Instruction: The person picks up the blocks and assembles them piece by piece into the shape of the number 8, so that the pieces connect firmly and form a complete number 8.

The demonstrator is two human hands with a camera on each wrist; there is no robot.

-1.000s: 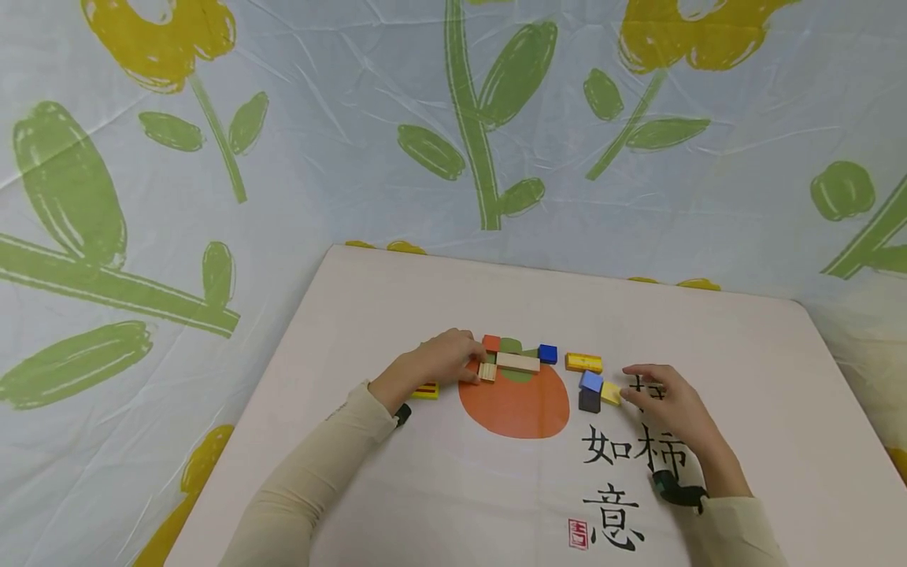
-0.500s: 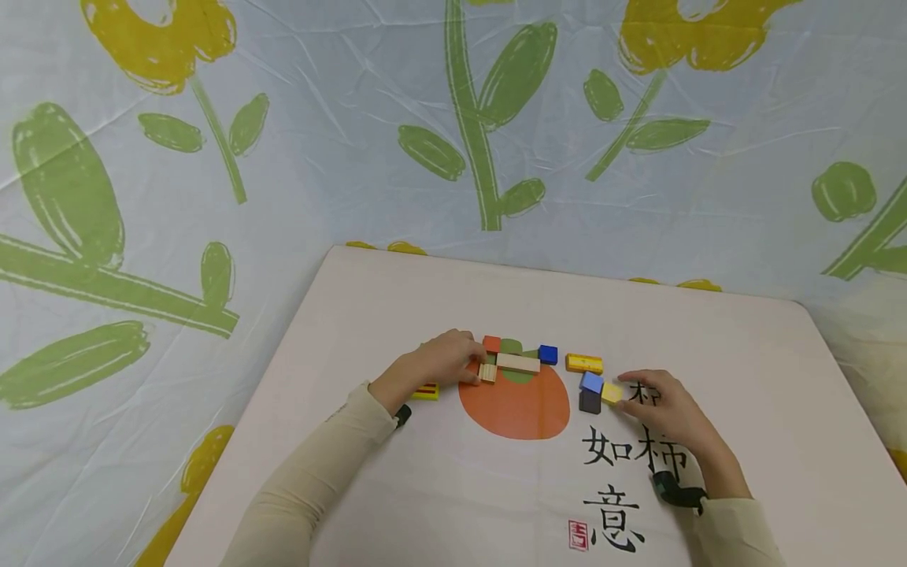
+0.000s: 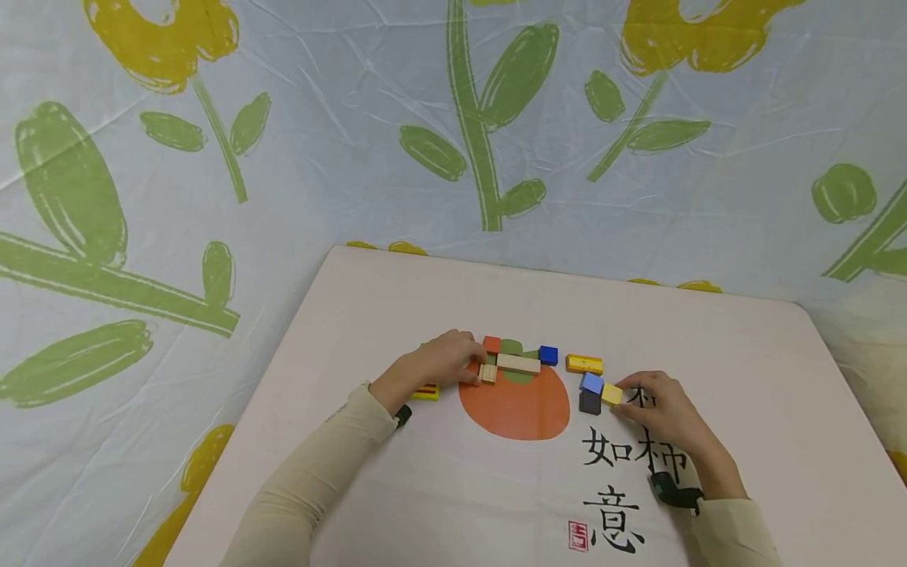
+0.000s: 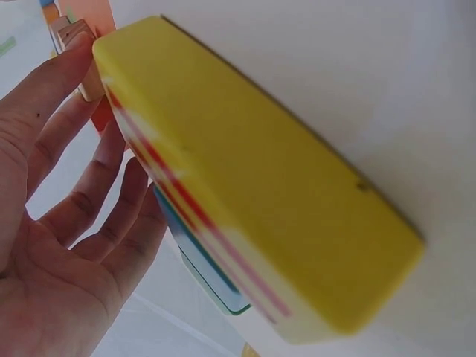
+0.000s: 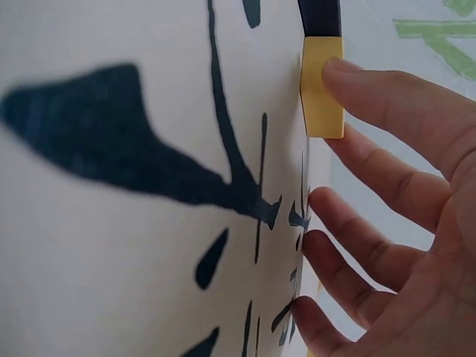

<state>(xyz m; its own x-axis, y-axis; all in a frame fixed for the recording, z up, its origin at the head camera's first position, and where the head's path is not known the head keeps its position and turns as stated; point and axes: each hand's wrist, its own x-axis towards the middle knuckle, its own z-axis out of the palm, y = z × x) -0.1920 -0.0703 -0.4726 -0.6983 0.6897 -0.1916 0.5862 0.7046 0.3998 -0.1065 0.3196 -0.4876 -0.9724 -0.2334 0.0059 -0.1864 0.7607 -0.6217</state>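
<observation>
Now that our right hand closes its pinch on the yellow wooden block beside the light-blue wooden block, we control both pieces; our left hand pinches the small striped bare-wood block by the printed orange fruit.

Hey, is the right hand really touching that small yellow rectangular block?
Touching. The right wrist view shows it: the right hand has its thumb tip on the yellow rectangular block, with no gap.
</observation>
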